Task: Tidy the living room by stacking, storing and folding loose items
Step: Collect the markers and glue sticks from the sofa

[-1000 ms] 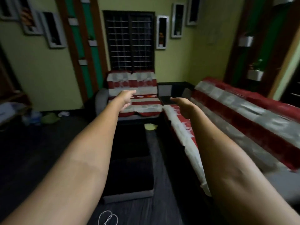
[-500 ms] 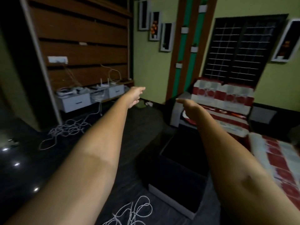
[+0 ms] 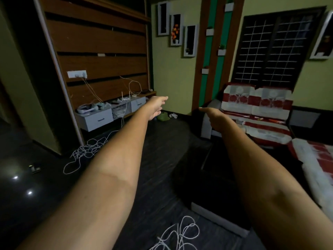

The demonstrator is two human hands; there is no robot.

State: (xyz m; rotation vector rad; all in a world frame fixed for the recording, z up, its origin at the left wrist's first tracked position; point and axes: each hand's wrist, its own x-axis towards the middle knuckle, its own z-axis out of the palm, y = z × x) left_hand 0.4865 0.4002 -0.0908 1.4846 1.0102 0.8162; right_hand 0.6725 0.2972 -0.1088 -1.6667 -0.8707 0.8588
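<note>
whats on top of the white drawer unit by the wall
On the drawer unit lie tangled white cables and gadgets, plus a router with upright antennas. The drawers are shut, so their contents stay hidden.

- Dim indoor light; the yellow-green painted wall [image 3: 173, 83] is the brightest surface.
- Left of that wall, two small glare spots shine on the glossy black floor [image 3: 23, 184].
- Wide-angle bending near frame edges; overall soft, slightly blurred detail.

Cable tangle [image 3: 84, 152]: on floor, below drawer unit [image 3: 95, 120].
Sofa [image 3: 255, 112]: right, under window [image 3: 275, 49].
Low table [image 3: 212, 186]: before sofa.
</note>
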